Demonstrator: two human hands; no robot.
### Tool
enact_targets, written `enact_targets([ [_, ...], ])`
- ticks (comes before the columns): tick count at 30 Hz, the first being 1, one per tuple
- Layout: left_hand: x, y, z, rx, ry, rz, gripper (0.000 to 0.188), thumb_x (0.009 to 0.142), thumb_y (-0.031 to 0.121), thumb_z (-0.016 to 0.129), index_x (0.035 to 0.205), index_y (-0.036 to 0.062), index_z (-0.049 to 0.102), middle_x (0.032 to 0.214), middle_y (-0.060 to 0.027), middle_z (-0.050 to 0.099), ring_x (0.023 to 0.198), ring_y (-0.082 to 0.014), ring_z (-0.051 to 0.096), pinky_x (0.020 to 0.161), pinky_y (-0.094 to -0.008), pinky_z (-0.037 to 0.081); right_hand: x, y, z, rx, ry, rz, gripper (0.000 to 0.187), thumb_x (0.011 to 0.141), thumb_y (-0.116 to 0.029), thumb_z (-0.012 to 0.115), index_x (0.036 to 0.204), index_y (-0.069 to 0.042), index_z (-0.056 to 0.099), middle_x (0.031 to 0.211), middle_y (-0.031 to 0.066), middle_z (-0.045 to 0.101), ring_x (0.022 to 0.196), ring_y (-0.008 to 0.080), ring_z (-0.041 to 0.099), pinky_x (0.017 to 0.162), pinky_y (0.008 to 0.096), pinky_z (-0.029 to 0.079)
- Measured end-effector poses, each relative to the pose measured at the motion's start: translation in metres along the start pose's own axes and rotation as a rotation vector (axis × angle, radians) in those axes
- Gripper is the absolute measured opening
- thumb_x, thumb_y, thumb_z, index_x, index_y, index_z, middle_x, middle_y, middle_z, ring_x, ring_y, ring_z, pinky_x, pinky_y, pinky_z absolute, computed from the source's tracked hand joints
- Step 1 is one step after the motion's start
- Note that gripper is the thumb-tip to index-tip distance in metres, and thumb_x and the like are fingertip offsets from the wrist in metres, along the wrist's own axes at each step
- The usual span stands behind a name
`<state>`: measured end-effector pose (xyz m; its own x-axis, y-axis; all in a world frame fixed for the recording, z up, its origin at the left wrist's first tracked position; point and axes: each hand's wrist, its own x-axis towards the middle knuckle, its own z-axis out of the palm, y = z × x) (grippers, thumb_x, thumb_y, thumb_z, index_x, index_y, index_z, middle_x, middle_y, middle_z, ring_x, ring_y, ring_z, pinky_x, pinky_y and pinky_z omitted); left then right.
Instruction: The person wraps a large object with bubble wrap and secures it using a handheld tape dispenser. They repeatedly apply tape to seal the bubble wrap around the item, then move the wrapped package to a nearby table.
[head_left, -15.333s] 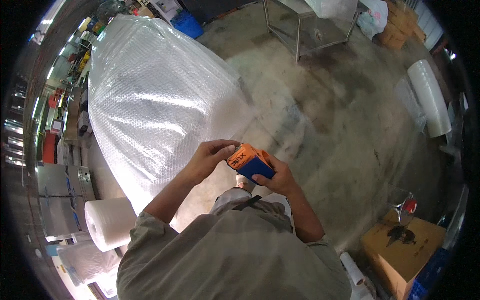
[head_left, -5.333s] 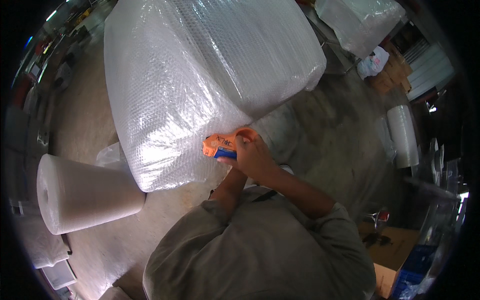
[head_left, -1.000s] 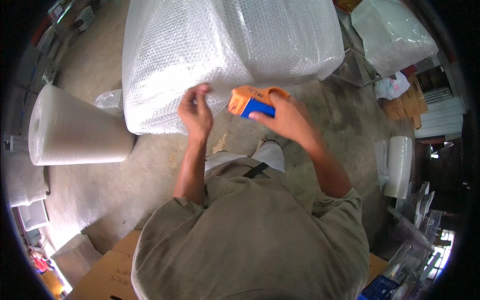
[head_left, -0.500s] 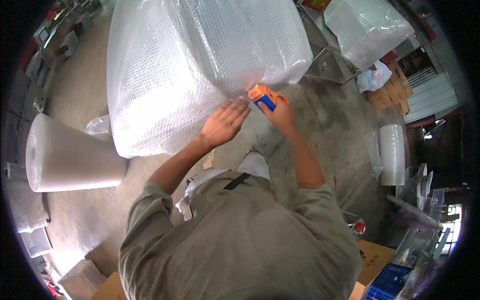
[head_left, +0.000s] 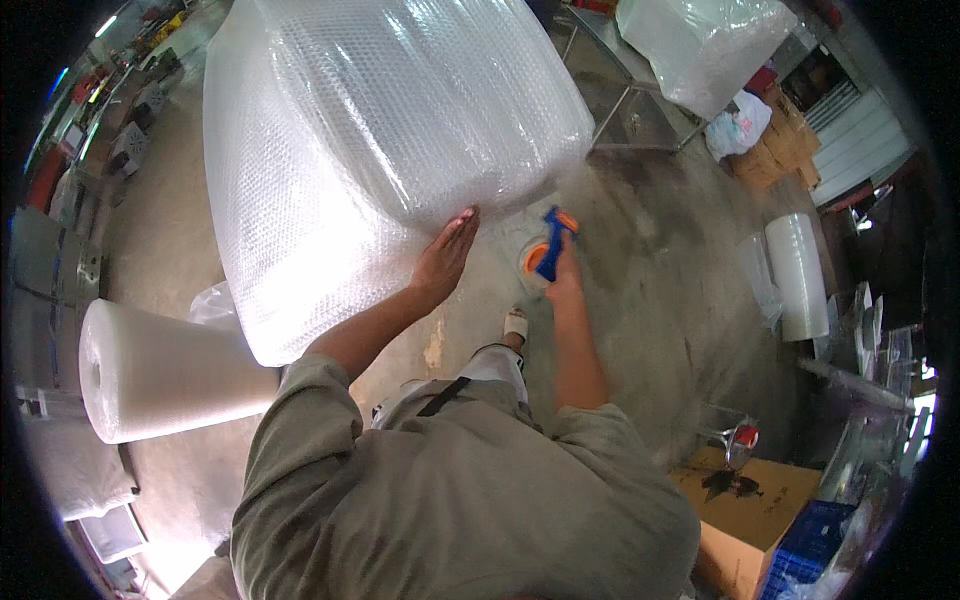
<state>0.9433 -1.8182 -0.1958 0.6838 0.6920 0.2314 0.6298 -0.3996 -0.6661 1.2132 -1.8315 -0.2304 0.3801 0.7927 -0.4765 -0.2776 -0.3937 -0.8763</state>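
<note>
A large bulky bundle wrapped in bubble wrap (head_left: 400, 110) fills the upper middle of the view. Against its near lower edge lies my left hand (head_left: 447, 258), fingers stretched out and nothing in them. My right hand (head_left: 566, 272) is wrapped round the handle of a blue and orange tape dispenser (head_left: 549, 258), held apart from the bundle, just right of its lower corner. Clear tape seems to be on the dispenser's orange core. What is inside the bundle is blurred by the wrap.
A big bubble wrap roll (head_left: 180, 370) lies at the left, close to the bundle. A metal frame table (head_left: 640, 100) and a plastic-wrapped block (head_left: 705, 50) stand at the upper right. Farther right lies another roll (head_left: 797, 275); a cardboard box (head_left: 745, 510) sits lower right.
My right hand has drawn the tape dispenser back and down from the bundle's edge and turned it. My left hand now rests more edge-on against the wrap. The view has shifted.
</note>
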Motion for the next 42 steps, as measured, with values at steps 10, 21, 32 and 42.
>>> enact_targets([
  [10,0.053,0.031,0.034,0.030,0.079,0.056,0.065,0.097,0.018,0.046,0.155,-0.0042,0.030,0.167,-0.0205,0.017,0.156,-0.0322,0.012,0.129,-0.0421,0.002,-0.099,0.041,-0.048,-0.048,0.093,0.106,0.056,0.093,-0.053,0.069,0.114,-0.002,0.067,0.099,0.0061,0.068,0.087,0.0160,0.066,0.079,0.0339,0.054],
  [21,-0.007,-0.080,-0.127,-2.560,0.457,-0.983,0.043,0.103,0.023,0.060,0.139,-0.0006,0.057,0.123,-0.0068,0.065,0.117,-0.0171,0.059,0.101,-0.0324,0.045,-0.104,-0.243,0.077,-1.141,-0.967,-1.083,0.068,0.081,-0.059,0.078,0.104,0.004,0.064,0.091,0.0234,0.069,0.083,0.0401,0.070,0.072,0.0460,0.055],
  [32,-0.085,-0.205,-0.070,-1.398,0.974,-1.826,0.018,0.100,0.013,0.065,0.099,-0.0023,0.073,0.088,-0.0067,0.073,0.088,-0.0133,0.064,0.082,-0.0279,0.051,-0.171,-0.290,0.276,-1.591,-1.210,-0.993,0.061,0.087,-0.050,0.074,0.111,0.006,0.066,0.090,0.0242,0.070,0.084,0.0371,0.072,0.075,0.0420,0.055],
  [42,-0.111,-0.224,0.069,-0.730,0.096,-1.739,0.062,0.099,0.033,0.063,0.154,0.0150,0.041,0.156,-0.0291,0.035,0.146,-0.0450,0.032,0.115,-0.0561,0.027,-0.131,-0.327,0.330,-1.802,-0.973,-0.873,0.060,0.085,-0.053,0.075,0.080,0.007,0.071,0.071,0.0221,0.068,0.068,0.0302,0.070,0.065,0.0412,0.052],
])
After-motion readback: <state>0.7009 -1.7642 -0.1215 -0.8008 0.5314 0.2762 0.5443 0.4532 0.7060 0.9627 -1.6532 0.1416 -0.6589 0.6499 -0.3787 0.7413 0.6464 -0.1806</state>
